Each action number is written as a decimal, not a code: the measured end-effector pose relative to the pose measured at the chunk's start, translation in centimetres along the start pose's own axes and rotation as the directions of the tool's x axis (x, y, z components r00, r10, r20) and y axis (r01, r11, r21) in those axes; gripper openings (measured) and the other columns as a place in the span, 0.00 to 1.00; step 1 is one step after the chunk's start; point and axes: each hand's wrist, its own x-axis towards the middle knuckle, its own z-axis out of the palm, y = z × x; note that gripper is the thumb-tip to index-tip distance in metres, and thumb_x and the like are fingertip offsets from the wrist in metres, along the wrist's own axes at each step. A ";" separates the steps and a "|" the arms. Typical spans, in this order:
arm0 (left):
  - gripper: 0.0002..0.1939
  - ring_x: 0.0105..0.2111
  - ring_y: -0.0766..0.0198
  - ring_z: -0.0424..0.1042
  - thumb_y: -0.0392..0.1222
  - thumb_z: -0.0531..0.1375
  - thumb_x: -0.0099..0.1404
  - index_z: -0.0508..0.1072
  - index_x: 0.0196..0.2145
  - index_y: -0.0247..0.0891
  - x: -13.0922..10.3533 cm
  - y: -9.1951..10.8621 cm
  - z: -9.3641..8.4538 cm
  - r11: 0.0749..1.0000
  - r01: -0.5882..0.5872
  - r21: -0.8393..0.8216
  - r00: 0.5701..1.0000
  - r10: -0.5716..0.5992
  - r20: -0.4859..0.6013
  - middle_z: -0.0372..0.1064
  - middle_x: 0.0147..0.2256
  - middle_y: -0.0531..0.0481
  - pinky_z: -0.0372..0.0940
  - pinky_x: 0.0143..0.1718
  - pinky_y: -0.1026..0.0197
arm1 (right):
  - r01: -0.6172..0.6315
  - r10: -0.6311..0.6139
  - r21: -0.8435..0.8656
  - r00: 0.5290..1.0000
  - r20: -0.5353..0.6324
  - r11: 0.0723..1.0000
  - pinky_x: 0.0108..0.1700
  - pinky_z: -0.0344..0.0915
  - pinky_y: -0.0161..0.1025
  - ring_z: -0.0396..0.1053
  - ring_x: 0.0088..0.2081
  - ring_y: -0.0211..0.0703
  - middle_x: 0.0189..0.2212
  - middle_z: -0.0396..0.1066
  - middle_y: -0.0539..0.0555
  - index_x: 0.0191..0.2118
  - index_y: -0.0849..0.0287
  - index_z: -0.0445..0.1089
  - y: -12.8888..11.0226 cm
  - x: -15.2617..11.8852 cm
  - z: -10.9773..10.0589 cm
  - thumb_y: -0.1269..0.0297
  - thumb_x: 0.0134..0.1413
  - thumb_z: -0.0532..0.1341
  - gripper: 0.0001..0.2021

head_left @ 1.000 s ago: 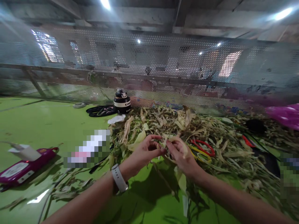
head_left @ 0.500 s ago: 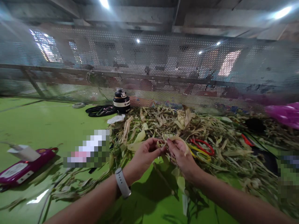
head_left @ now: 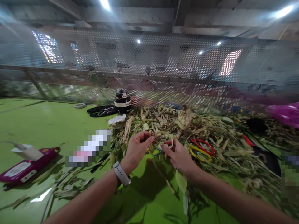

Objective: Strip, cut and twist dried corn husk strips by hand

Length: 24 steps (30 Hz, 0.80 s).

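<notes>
Pale strips of dried husk, like corn husk, lie between my hands. My left hand (head_left: 137, 147), with a white wristband (head_left: 121, 174), pinches a husk strip (head_left: 152, 137) between thumb and fingers. To its right my right hand (head_left: 178, 155) is also closed in a pinch, with a curled pale strip (head_left: 172, 141) at its fingertips. Both hands are held over the near edge of a heap of dried husks (head_left: 161, 118). Beside my right hand lie red-handled scissors (head_left: 204, 146) and a yellow loop (head_left: 198, 154). A loose husk piece (head_left: 181, 182) lies below that hand.
On the left, a purple power strip (head_left: 28, 165) holds a white charger (head_left: 26, 152). A black bottle (head_left: 122, 101) stands at the back before a perforated metal screen (head_left: 158, 71). A pink plastic bag (head_left: 283, 115) is far right. The table top (head_left: 58, 124) is green.
My hands have moved apart from nearly touching. The left has gone left and slightly up, and the curled strip over my right hand no longer arches across its back.
</notes>
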 end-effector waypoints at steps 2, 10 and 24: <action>0.07 0.25 0.70 0.66 0.40 0.64 0.52 0.73 0.27 0.34 0.2 -0.1 -0.1 1.000 -0.010 -0.013 1.000 0.010 -0.025 0.71 0.25 0.54 0.61 0.27 0.68 | 0.108 -0.109 -0.102 0.994 -0.009 0.989 0.15 0.51 0.30 0.53 0.13 0.30 0.18 0.62 0.42 0.49 0.59 0.53 0.2 -0.2 -0.2 0.51 0.53 0.57 0.24; 0.08 0.25 0.69 0.67 0.40 0.64 0.51 0.73 0.29 0.34 0.1 -0.1 -0.2 1.000 -0.008 -0.026 1.000 0.008 -0.021 0.72 0.25 0.53 0.62 0.28 0.67 | 0.568 -0.649 -0.811 0.672 0.357 0.142 0.29 0.58 0.36 0.66 0.28 0.41 0.29 0.71 0.57 0.49 0.63 0.64 0.6 -1.1 -1.3 0.67 0.62 0.49 0.14; 0.10 0.31 0.66 0.64 0.42 0.59 0.56 0.71 0.35 0.35 -1.6 0.8 0.7 1.000 0.009 0.017 0.932 -0.015 0.362 0.68 0.31 0.51 0.60 0.34 0.64 | 0.412 -0.578 -0.724 0.816 0.022 0.554 0.31 0.59 0.37 0.65 0.28 0.42 0.27 0.68 0.53 0.35 0.59 0.62 -2.9 -0.4 -2.8 0.64 0.60 0.49 0.08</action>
